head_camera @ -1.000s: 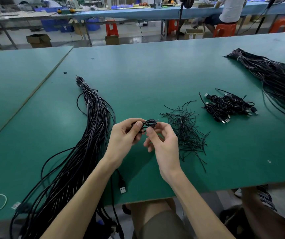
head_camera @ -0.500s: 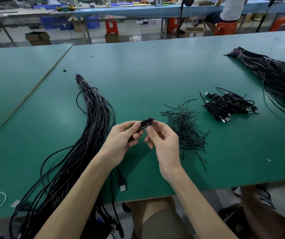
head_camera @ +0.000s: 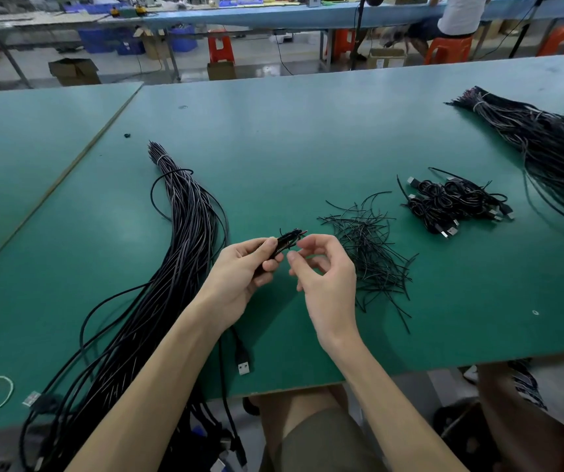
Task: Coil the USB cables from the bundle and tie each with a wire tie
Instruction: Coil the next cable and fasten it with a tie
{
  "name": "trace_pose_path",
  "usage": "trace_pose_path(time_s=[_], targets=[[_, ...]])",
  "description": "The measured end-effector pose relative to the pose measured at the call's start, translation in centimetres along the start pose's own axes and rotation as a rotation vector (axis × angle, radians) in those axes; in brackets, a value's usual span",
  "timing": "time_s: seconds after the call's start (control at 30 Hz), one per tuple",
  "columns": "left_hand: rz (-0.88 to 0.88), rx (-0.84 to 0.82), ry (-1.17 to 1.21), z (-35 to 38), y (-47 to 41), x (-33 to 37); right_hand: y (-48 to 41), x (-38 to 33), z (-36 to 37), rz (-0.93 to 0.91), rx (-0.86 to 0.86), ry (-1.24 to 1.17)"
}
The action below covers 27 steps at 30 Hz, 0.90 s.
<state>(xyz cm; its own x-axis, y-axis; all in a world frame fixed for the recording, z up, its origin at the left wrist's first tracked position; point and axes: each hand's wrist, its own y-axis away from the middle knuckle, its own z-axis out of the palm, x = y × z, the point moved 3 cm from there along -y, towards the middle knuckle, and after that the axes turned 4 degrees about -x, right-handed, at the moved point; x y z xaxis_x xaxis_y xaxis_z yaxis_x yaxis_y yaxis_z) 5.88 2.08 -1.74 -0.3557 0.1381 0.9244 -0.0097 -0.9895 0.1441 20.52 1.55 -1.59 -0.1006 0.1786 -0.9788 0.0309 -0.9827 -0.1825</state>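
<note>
My left hand [head_camera: 245, 267] grips a small coiled black USB cable [head_camera: 287, 240] above the green table [head_camera: 291, 137]; its end sticks out past my thumb. My right hand [head_camera: 325, 270] hovers just right of the coil, fingers curled, fingertips close to the cable's tip; whether they pinch a tie is unclear. A long bundle of black cables [head_camera: 178, 253] runs from the far left down over the near table edge. Loose black wire ties [head_camera: 369, 247] lie in a heap to the right of my hands. Tied coils [head_camera: 451, 202] are piled further right.
A second big cable bundle [head_camera: 553, 151] lies at the far right. A USB plug [head_camera: 244, 367] rests near the front edge below my left wrist. A pale wire loop [head_camera: 4, 386] sits at the near left. Benches, stools and a seated person are behind the table.
The coil has been squeezed flatter and turned in my left hand. My right fingers have drawn slightly off it, to the right.
</note>
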Motion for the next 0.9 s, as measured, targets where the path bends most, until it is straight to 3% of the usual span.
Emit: trace_pose_path(time_s=[0.4,0.7,0.9], targets=[[-0.005,-0.014,-0.054,-0.06,0.13,-0.17,-0.11,-0.18,0.12,-0.01,0.008,0.093],[0.122,-0.053,-0.24,0.36,0.33,0.04,-0.29,0.09,0.18,-0.011,0.063,0.225],[-0.06,-0.066,0.065,0.27,0.17,0.05,-0.11,-0.24,0.1,-0.011,-0.019,0.054]])
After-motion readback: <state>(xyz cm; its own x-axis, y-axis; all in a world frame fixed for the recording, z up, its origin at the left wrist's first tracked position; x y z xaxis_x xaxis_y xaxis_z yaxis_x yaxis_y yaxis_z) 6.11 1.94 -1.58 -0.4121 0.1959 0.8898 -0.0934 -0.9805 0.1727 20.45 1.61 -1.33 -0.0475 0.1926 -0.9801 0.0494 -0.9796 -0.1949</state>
